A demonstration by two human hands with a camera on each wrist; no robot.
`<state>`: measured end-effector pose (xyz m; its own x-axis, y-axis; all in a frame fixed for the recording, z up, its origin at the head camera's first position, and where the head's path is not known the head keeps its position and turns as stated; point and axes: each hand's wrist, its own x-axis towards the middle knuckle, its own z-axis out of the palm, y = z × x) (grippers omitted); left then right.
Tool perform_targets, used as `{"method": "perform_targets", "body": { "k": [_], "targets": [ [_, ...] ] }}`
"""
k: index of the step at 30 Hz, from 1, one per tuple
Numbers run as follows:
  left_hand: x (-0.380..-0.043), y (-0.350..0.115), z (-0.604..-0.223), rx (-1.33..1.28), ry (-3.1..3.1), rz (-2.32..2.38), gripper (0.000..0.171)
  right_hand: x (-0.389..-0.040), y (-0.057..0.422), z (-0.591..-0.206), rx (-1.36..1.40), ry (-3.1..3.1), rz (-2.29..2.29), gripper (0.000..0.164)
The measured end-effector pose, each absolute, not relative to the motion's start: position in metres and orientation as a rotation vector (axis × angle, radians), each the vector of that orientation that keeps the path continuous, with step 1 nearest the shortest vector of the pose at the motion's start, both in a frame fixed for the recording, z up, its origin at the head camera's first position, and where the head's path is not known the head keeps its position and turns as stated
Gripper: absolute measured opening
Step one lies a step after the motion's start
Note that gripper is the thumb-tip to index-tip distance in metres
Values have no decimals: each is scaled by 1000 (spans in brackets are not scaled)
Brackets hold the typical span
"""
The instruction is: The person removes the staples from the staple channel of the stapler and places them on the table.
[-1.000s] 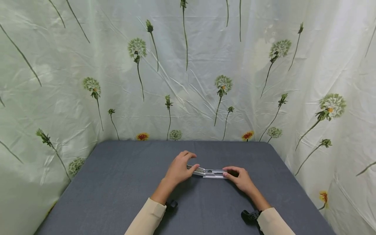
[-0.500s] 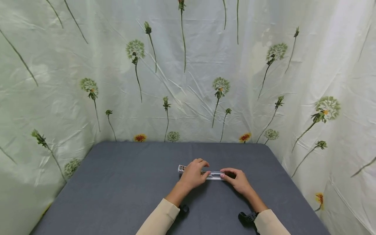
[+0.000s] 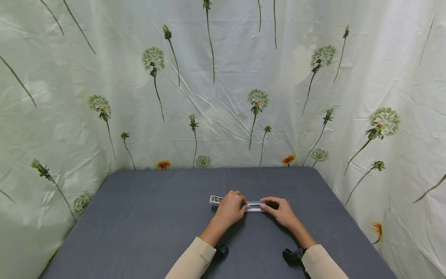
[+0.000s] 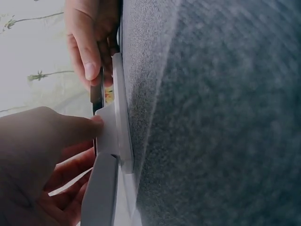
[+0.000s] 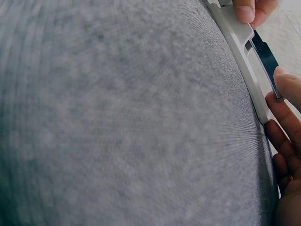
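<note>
The open white stapler (image 3: pixel 254 209) lies on the grey worktop (image 3: pixel 156 224), its cover (image 3: pixel 215 200) angled out to the left. My left grip (image 3: pixel 230 207) pinches its white body (image 4: pixel 108 132); my right grip (image 3: pixel 280 212) pinches the tip of its dark metal rail (image 5: pixel 266 57).

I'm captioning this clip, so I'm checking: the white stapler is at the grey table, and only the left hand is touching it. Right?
Not only the left hand: the right hand touches the white stapler too, pinching its dark metal strip near one end, as the right wrist view shows.
</note>
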<state>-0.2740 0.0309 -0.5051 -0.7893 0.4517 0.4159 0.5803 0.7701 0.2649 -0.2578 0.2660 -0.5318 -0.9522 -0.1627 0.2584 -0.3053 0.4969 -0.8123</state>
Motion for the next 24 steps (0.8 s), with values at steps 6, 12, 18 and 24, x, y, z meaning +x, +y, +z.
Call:
{"method": "perform_targets", "body": {
  "k": [6,12,18,24],
  "targets": [
    [-271,32,-506,-787,-2621,-489,4,-259,264,-529,397,-2609,1436,26],
    [-266,39,-507,-774,-2647,-494,11,-249,257,-513,392,-2600,1419,26],
    [-264,40,-509,-735,-2678,-622,13,-246,255,-507,392,-2588,1425,25],
    [-263,37,-511,-708,-2652,-716,9,-254,261,-528,385,-2590,1426,24]
  ]
}}
